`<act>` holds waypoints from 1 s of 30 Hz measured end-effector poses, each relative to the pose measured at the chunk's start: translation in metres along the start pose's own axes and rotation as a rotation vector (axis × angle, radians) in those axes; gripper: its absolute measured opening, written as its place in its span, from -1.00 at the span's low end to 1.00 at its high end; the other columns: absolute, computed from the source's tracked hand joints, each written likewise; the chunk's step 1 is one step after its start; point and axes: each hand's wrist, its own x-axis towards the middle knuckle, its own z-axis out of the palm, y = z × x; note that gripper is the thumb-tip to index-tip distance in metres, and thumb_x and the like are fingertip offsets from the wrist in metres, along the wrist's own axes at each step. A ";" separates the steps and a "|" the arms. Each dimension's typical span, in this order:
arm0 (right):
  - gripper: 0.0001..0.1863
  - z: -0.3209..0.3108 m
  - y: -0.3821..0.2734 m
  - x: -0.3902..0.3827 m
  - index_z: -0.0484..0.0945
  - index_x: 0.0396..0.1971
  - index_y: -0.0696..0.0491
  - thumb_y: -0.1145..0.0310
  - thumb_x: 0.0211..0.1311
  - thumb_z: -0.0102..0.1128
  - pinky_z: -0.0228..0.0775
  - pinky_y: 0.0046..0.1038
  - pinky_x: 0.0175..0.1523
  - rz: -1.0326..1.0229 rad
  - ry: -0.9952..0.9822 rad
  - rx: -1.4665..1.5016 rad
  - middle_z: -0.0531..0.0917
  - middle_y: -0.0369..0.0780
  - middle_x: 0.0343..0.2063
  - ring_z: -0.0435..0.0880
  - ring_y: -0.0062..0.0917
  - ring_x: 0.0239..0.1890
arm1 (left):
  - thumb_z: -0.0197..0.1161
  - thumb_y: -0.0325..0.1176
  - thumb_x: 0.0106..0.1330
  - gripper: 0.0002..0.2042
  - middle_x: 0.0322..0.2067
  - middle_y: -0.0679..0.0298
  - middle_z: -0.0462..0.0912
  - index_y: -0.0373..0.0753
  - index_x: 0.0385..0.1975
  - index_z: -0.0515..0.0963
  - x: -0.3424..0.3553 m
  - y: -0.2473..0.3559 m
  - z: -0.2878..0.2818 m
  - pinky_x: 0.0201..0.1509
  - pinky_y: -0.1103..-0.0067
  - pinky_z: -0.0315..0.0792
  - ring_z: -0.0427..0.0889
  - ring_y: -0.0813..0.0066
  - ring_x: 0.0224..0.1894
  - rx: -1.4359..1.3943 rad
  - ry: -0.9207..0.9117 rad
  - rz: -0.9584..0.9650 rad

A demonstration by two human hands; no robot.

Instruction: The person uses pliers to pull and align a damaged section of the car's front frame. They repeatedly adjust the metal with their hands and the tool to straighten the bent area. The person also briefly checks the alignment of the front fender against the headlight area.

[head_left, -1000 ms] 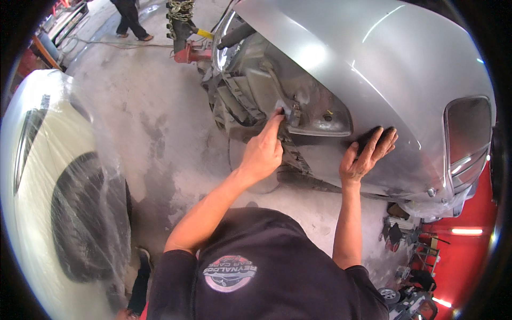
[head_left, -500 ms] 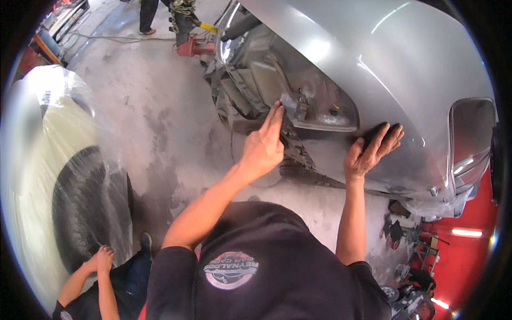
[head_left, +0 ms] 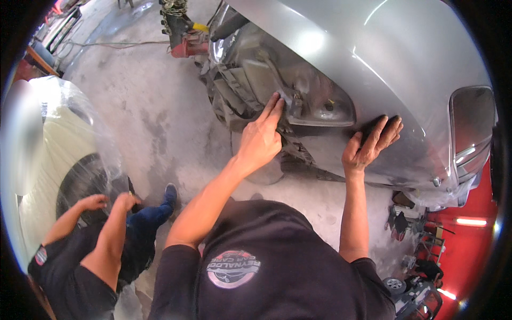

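Observation:
A silver car's fender (head_left: 394,80) curves over the upper right. My right hand (head_left: 368,146) lies on its lower part with fingers apart, just right of the headlight opening. Around its fingertips the panel looks dark. My left hand (head_left: 261,141) stretches two fingers toward the lower edge of the headlight opening (head_left: 320,98), the other fingers curled in; nothing shows in it. Whether those fingertips press on the metal or hover just over it I cannot tell. Grimy brackets and panels (head_left: 237,88) of the bare front end sit left of that hand.
A pale car under clear plastic sheeting (head_left: 69,128) stands at left. A co-worker (head_left: 101,240) is beside its wheel, close to my left. A red jack-like stand (head_left: 188,47) with chain stands ahead. Clutter (head_left: 416,288) lies along a red wall at lower right.
My hands stay in nearly the same places on the car. The co-worker has come further into view at lower left, arms raised. Another person's legs at the top have left the picture.

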 end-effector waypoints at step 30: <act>-0.26 -0.009 -0.001 0.001 0.18 0.42 0.18 0.37 0.18 0.03 -0.56 0.03 0.53 0.029 -0.032 0.042 0.00 0.12 0.47 -0.20 0.00 0.55 | -0.11 -0.58 0.11 -0.36 0.32 -0.04 0.38 -0.37 0.32 0.32 0.010 -0.029 0.005 -0.10 0.36 0.59 0.70 0.16 -0.25 -0.033 0.128 0.037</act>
